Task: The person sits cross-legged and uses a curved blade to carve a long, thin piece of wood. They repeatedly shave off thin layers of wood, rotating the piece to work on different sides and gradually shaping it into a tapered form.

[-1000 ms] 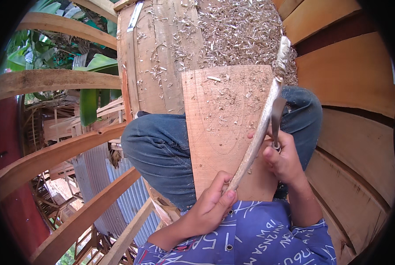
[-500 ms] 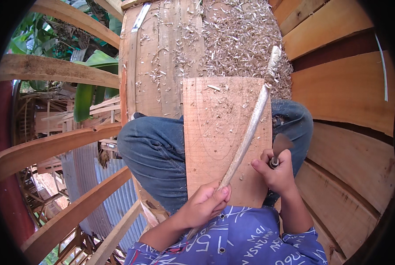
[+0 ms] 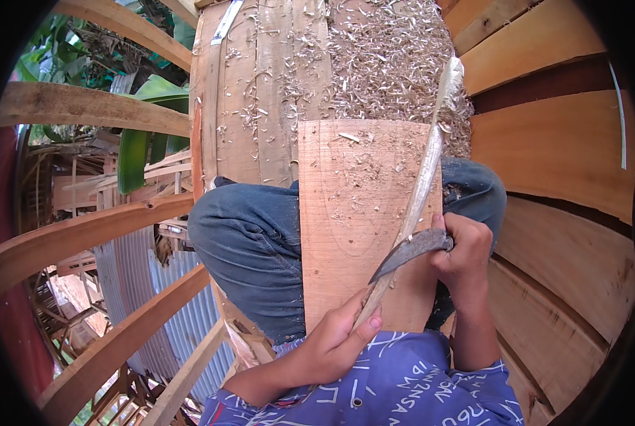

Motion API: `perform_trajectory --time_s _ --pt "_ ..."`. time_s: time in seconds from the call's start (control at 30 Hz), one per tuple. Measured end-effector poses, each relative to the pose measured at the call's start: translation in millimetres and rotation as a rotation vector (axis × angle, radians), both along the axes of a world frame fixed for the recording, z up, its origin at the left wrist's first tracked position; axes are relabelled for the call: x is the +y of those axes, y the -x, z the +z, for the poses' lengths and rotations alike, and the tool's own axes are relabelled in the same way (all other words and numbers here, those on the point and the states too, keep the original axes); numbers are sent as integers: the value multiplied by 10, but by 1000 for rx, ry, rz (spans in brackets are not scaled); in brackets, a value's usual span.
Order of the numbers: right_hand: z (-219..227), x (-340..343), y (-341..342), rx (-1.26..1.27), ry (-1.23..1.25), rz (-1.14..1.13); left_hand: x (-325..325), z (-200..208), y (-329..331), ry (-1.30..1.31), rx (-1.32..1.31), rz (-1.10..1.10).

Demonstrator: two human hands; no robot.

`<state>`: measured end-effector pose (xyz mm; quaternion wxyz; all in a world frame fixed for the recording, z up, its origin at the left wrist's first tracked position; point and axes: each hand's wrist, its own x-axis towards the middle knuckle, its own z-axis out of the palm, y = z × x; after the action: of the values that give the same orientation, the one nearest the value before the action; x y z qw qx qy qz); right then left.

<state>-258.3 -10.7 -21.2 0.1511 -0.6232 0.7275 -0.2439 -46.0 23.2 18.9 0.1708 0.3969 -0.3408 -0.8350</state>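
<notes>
A long, pale, peeled-looking stick [image 3: 426, 174] slants up and to the right, its lower end running beneath my forearm. My left hand [image 3: 342, 337] is closed round its lower part. In my right hand [image 3: 468, 248] is a knife with a dark curved blade [image 3: 413, 250], its handle mostly hidden in the fist. The blade crosses over the stick just above my left hand and appears to rest against it. Under both lies a flat wooden board [image 3: 335, 284] across my lap, with shavings scattered on its upper half.
My bent legs in jeans [image 3: 243, 234] flank the board. Curled wood shavings [image 3: 392, 64] cover the plank floor [image 3: 239, 135] ahead. A board wall [image 3: 552, 248] rises close on the right. Spaced wooden slats [image 3: 118, 220] stand on the left, with corrugated metal sheets [image 3: 182, 302] beyond.
The knife, earlier upright and apart on the right, has turned and come left onto the stick. The stick's far end has shifted up and slightly right.
</notes>
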Motion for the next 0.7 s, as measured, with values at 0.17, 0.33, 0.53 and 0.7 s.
perform_trajectory --time_s 0.17,0.33,0.53,0.7 --pt "-79 -69 50 37 -27 -57 33 -50 -22 -4 56 16" --pt "-180 -218 410 23 -90 -276 46 -45 -50 -157 132 25" --pt "58 17 6 -33 -133 47 -36 -86 -107 -258 175 171" --pt "-9 75 -212 -52 -96 149 8 -47 -93 -202 151 145"
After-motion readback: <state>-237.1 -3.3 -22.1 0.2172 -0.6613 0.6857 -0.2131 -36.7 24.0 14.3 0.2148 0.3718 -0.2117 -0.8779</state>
